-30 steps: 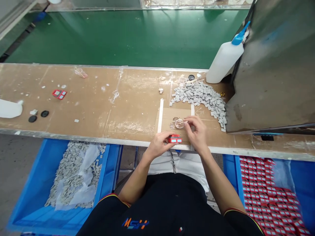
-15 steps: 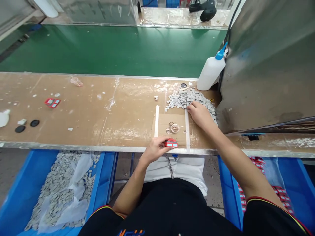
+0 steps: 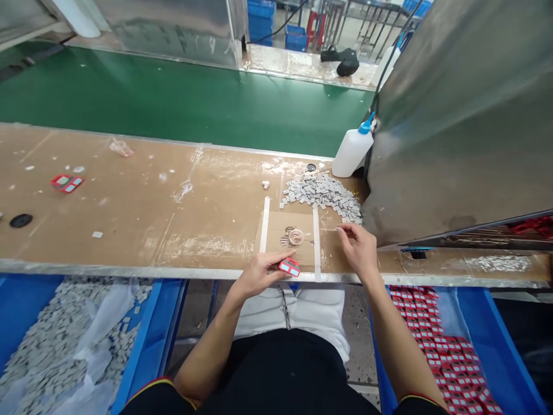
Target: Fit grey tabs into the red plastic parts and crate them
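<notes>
My left hand (image 3: pixel 258 273) is closed on a small red plastic piece (image 3: pixel 289 267) with two pale rectangles on its face, held at the table's front edge. Thumb and fingertips of my right hand (image 3: pixel 359 248) are pinched together, just in front of a heap of small grey tiles (image 3: pixel 324 191). Something tiny and pale shows at those fingertips, too small to name. Between the two hands, a little farther back, a small clear cup (image 3: pixel 296 237) with a thin stick in it stands on a cardboard patch (image 3: pixel 280 222) bordered by white tape strips.
A white squeeze bottle (image 3: pixel 352 153) with a blue cap stands behind the tiles, beside a metal panel (image 3: pixel 432 127). Another red piece (image 3: pixel 67 183) and a black disc (image 3: pixel 21 221) lie left. Below are blue bins, one with grey tiles (image 3: pixel 47 334), one with rows of red pieces (image 3: pixel 458 363).
My right hand has drawn back from the tile heap toward me, its fingers pinched. My left hand still holds the red piece, now slightly tilted. The camera view has shifted and turned.
</notes>
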Tool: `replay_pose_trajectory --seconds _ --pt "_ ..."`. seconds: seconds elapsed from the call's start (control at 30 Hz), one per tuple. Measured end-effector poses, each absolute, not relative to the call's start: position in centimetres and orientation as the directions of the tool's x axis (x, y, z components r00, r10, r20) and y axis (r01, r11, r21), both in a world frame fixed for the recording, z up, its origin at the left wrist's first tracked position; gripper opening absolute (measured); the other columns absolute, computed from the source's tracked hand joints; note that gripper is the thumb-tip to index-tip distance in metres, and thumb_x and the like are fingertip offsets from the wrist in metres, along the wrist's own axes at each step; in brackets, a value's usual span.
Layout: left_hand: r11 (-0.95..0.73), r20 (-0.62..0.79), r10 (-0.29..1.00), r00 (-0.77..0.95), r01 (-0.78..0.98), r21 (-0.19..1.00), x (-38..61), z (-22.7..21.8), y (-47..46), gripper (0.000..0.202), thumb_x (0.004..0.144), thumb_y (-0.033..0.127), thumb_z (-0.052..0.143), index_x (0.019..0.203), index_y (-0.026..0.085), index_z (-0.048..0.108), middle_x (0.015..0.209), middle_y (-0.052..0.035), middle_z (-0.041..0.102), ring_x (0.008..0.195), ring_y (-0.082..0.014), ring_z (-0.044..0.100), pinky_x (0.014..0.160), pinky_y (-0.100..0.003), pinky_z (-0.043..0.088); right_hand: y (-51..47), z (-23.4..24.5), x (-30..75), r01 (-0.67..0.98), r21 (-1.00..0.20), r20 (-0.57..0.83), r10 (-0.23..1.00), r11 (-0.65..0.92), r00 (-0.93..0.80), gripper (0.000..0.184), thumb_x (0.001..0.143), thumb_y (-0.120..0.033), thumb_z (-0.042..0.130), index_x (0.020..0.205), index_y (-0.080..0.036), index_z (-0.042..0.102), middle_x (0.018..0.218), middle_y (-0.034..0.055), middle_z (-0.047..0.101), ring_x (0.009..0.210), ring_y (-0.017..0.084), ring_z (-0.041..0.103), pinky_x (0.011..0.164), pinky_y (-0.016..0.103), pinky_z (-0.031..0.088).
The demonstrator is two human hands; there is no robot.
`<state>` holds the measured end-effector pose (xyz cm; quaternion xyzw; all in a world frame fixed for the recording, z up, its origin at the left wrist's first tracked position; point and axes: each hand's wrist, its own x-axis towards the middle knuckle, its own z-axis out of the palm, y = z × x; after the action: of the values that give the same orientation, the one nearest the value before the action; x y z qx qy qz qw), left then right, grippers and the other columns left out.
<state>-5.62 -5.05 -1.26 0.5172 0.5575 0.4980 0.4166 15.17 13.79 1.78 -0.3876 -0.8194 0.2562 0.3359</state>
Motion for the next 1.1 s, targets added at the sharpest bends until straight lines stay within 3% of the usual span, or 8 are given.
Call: replay_pose_trajectory --seconds 0.13,0.23,0.37,0.47,0.83,1.1 --pt "-0.066 0.074 0.995 -0.074 0.099 0.993 -5.7 -1.4 -5.0 0.046 0.087 0.021 0.069 0.133 0.018 0.067 0.112 -0.0106 0.08 0.101 -0.0218 0.075 0.09 -0.034 0.061 10.4 1.5 16.2 0.386 -0.843 0.218 0.893 0.375 -0.394 0.019 0.086 -0.038 0.065 0.093 -0.021 0.068 0.081 0.0044 0.074 0.072 0.02 0.069 0.071 0.034 0.058" --pt "-0.046 0.047 0.998 -0.05 0.014 0.999 -5.7 -1.3 -5.2 0.046 0.086 0.021 0.07 0.132 0.017 0.067 0.113 -0.011 0.079 0.101 -0.0209 0.076 0.09 -0.033 0.061 7.8 2.6 15.1 0.264 -0.899 0.165 0.828 0.35 -0.537 0.016 0.088 -0.035 0.068 0.097 -0.022 0.071 0.084 0.0047 0.074 0.075 0.019 0.069 0.07 0.031 0.057" --pt "0.026 -0.03 0.996 -0.084 -0.047 0.999 -5.6 -1.2 -5.3 0.041 0.082 0.022 0.075 0.121 0.015 0.069 0.111 -0.0105 0.078 0.096 -0.0199 0.076 0.086 -0.03 0.061 5.9 4.0 12.9 0.152 -0.883 0.201 0.651 0.444 -0.732 0.013 0.093 -0.025 0.063 0.088 -0.023 0.075 0.085 0.005 0.074 0.077 0.018 0.068 0.069 0.03 0.055" --pt "0.036 -0.039 0.997 -0.063 -0.05 0.998 -5.6 -1.1 -5.3 0.029 0.081 0.023 0.076 0.108 0.014 0.071 0.104 -0.0092 0.077 0.091 -0.0186 0.075 0.084 -0.028 0.06 5.6 3.9 11.8 0.142 -0.881 0.181 0.6 0.451 -0.779 0.017 0.094 -0.025 0.061 0.091 -0.023 0.077 0.085 0.0048 0.074 0.076 0.018 0.067 0.07 0.031 0.055" --pt "-0.037 0.046 0.997 -0.061 0.127 0.991 -5.8 -1.5 -5.3 0.024 0.082 0.023 0.075 0.104 0.016 0.072 0.099 -0.0062 0.077 0.086 -0.0179 0.073 0.078 -0.026 0.059 4.9 2.4 11.9 0.277 -0.87 0.066 0.654 0.407 -0.754 0.018 0.092 -0.033 0.063 0.083 -0.021 0.072 0.08 0.0049 0.074 0.071 0.019 0.066 0.065 0.031 0.052" --pt "-0.07 0.096 0.992 -0.075 0.298 0.952 -5.4 -1.8 -5.5 0.02 0.086 0.025 0.071 0.103 0.015 0.071 0.093 -0.0057 0.077 0.083 -0.0177 0.072 0.076 -0.026 0.057 3.7 2.4 12.3 0.279 -0.778 0.176 0.621 0.563 -0.764 0.02 0.097 -0.023 0.056 0.079 -0.021 0.065 0.075 0.0019 0.056 0.067 0.017 0.055 0.061 0.028 0.044"
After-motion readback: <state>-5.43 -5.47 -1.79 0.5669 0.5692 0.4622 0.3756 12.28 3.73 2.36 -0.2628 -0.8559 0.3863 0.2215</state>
